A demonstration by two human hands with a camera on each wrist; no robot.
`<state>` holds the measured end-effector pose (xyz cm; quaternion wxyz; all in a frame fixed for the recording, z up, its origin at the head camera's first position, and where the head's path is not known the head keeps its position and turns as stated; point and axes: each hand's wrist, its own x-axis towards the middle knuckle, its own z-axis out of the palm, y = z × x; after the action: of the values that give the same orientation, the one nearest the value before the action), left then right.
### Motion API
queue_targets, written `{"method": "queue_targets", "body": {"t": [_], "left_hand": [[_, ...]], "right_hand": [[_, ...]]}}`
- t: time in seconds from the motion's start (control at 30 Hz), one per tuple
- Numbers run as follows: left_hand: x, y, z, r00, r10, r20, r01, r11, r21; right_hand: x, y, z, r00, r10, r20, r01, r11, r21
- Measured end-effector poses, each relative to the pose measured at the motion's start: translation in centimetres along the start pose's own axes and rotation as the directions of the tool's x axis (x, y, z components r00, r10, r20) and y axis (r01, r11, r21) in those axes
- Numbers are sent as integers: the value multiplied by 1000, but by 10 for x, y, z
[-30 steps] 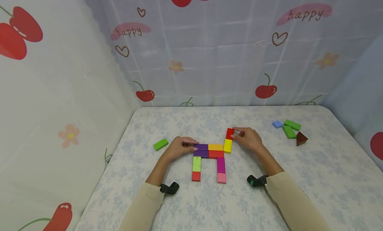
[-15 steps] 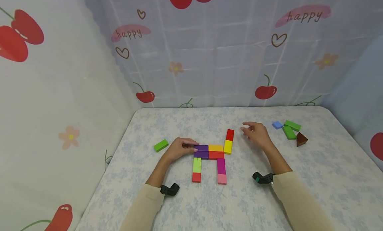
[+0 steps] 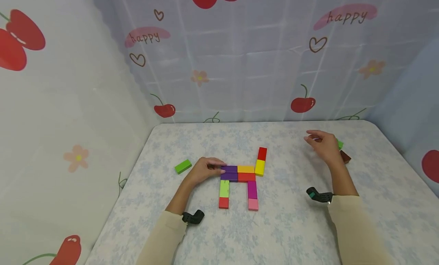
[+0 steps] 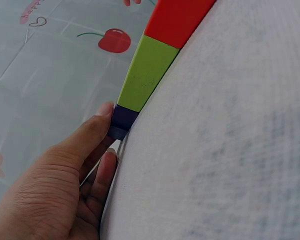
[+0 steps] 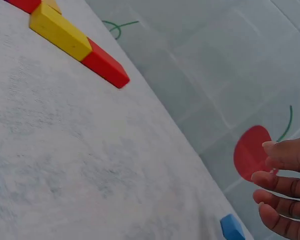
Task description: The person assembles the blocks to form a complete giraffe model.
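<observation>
Flat coloured blocks form a joined figure mid-table. My left hand (image 3: 205, 170) pinches the left end of the upper purple block (image 3: 229, 169), which lies against a second purple block (image 3: 229, 177). In the left wrist view, the thumb touches the purple end beyond a lime block (image 4: 149, 74). Farther right, my right hand (image 3: 324, 146) hovers with loosely bent fingers, nothing between them, near a blue block (image 5: 232, 227). It partly hides a green block (image 3: 340, 144) and a brown triangular block (image 3: 345, 157).
An orange block (image 3: 245, 169) and red block (image 3: 246, 177) continue the middle rows. A yellow block (image 3: 260, 167) and red block (image 3: 262, 153) rise at upper right. Below stand lime (image 3: 224, 188), magenta (image 3: 252, 190) and pink (image 3: 253, 204) blocks. One green block (image 3: 183, 166) lies apart at left.
My right hand has let go of the upper red block and moved right to the loose blocks. The left hand has stayed at the purple blocks.
</observation>
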<state>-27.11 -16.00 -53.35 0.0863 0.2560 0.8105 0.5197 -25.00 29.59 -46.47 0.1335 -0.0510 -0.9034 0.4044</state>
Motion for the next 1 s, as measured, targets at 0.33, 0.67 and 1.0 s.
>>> {"method": "queue_targets", "body": {"t": [0.33,0.67,1.0], "left_hand": [[-1,1,-3,1000,8,10,-8,1000,16],[-1,0,-2,1000,5,4,-5,1000,9],[0,0,-1,1000,6,2,-6,1000,2]], "right_hand": [[-5,20,-39,999,14,39,-8,989,-149],[-7,29,-46,984,125,124,-85,954,-286],[-4,30,-41,967,201,158,-120,904,-411]]}}
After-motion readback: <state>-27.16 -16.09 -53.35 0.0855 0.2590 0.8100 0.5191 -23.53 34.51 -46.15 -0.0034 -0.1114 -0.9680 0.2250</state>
